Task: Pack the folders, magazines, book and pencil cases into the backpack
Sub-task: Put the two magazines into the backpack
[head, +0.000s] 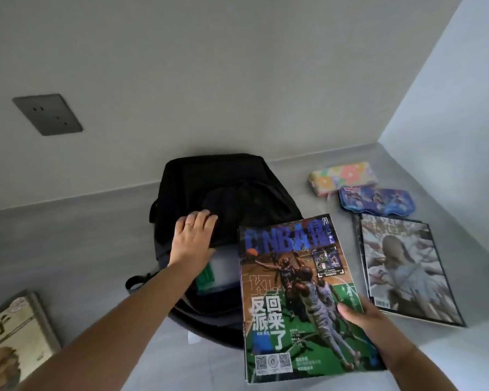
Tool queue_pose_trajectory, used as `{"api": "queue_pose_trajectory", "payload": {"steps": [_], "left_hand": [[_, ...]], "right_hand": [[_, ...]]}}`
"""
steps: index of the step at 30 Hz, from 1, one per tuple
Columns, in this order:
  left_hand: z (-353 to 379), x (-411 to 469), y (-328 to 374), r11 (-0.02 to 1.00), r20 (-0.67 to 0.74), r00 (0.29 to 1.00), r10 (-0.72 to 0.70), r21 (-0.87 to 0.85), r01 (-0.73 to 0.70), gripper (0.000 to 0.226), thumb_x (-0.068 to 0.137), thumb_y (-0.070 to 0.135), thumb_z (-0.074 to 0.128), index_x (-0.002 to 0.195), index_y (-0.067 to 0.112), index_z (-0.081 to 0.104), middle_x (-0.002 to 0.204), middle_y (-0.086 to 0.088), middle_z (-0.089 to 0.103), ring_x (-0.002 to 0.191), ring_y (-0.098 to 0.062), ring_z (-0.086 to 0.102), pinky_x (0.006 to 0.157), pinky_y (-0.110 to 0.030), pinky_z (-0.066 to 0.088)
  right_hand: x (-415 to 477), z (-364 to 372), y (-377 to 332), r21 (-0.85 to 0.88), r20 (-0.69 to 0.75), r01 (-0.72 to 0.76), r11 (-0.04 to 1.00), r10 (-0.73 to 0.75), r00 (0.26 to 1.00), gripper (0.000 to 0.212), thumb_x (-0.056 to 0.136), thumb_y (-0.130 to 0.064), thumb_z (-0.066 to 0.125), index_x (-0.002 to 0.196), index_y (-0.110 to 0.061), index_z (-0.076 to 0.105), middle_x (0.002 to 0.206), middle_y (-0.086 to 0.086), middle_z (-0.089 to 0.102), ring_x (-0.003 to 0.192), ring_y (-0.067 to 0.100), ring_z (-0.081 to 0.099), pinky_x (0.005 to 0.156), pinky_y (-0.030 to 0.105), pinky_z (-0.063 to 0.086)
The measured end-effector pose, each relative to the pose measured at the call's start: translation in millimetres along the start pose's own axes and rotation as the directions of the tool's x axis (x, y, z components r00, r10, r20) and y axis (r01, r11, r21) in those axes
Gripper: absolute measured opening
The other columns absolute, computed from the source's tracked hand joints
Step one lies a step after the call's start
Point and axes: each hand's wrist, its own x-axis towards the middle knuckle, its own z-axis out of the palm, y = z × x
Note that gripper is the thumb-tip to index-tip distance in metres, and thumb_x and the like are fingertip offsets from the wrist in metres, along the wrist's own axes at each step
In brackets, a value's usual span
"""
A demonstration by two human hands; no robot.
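Head view looks down on a grey desk where the black backpack lies with its main opening gaping toward the person. The left hand grips the front panel at the mouth, its fingers spread over the fabric and the thumb hooked at the rim, holding the compartment open. A pale folder and a green-edged item that I cannot identify already sit inside. The right hand pinches the basketball magazine at its lower right edge, thumb on the cover and the rest of the hand underneath, with the top corner hanging over the bag's mouth. The magazine looks thin, glossy and floppy, so a one-edge hold will likely let it sag. Taking it nearer the spine, or leading in spine first alongside the folder, should stop the pages curling or catching. A second stack of magazines lies flat on the desk just to the right. Beyond it are the floral pencil case and the blue pencil case, touching or nearly so. The floral one looks soft and easy to squeeze, and the blue one looks stiffer and slicker. Both are best taken across the middle. The book sits at the lower left, well apart from the bag. It looks thick and rigid, probably the heaviest piece, and should be gripped around its spine.
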Motion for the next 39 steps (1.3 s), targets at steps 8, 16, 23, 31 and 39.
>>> {"api": "queue_pose_trajectory", "payload": {"steps": [8, 16, 23, 31, 39], "left_hand": [[-6, 43, -7, 0.99, -0.077, 0.996, -0.039, -0.139, 0.028, 0.017, 0.083, 0.031, 0.067, 0.093, 0.018, 0.072, 0.092, -0.008, 0.068, 0.09, -0.029, 0.064, 0.073, -0.034, 0.051], [-48, 65, -12, 0.878, -0.009, 0.956, -0.292, -0.399, 0.265, 0.05, 0.095, 0.048, 0.041, 0.082, 0.006, 0.064, 0.073, -0.012, 0.065, 0.067, -0.026, 0.057, 0.058, -0.037, 0.045], [-51, 60, -21, 0.845, -0.057, 0.95, -0.307, -0.475, 0.245, 0.051, 0.095, 0.045, 0.044, 0.058, 0.01, 0.045, 0.05, -0.002, 0.045, 0.052, -0.024, 0.05, 0.044, -0.029, 0.027], [-37, 51, -18, 0.835, 0.004, 0.968, -0.252, -0.504, 0.22, 0.044, 0.095, 0.042, 0.046, 0.074, 0.008, 0.063, 0.061, -0.004, 0.052, 0.06, -0.021, 0.055, 0.046, -0.028, 0.032], [-32, 49, -17, 0.801, 0.058, 0.969, -0.242, -0.552, 0.233, 0.041, 0.094, 0.041, 0.049, 0.076, 0.007, 0.064, 0.064, -0.003, 0.053, 0.062, -0.02, 0.056, 0.047, -0.026, 0.035]], "right_hand": [[-1, 4, 15, -0.019, 0.129, -0.112, 0.993, 0.114, 0.985, 0.027, 0.089, -0.015, 0.06, 0.115, -0.02, 0.06, 0.102, 0.014, 0.073, 0.094, 0.03, 0.069, 0.08, 0.036, 0.055], [17, 39, 7, 0.102, 0.36, -0.125, 0.987, 0.08, 0.929, 0.064, 0.07, -0.027, 0.078, 0.125, -0.007, 0.052, 0.119, 0.03, 0.06, 0.109, 0.048, 0.058, 0.101, 0.058, 0.041], [47, 49, -30, 0.135, 0.393, -0.139, 0.981, 0.076, 0.916, 0.085, 0.047, -0.031, 0.092, 0.117, -0.001, 0.053, 0.098, 0.024, 0.07, 0.078, 0.035, 0.071, 0.068, 0.041, 0.058], [94, 88, -74, -0.168, 0.219, -0.048, 0.985, 0.085, 0.972, 0.015, 0.09, -0.019, 0.06, 0.104, -0.025, 0.06, 0.099, -0.009, 0.065, 0.099, 0.01, 0.058, 0.073, 0.018, 0.041], [105, 87, -65, -0.243, 0.081, 0.028, 0.97, -0.009, 0.997, 0.019, 0.087, -0.016, 0.064, 0.106, -0.015, 0.059, 0.104, 0.004, 0.065, 0.101, 0.023, 0.061, 0.077, 0.028, 0.048]]}}
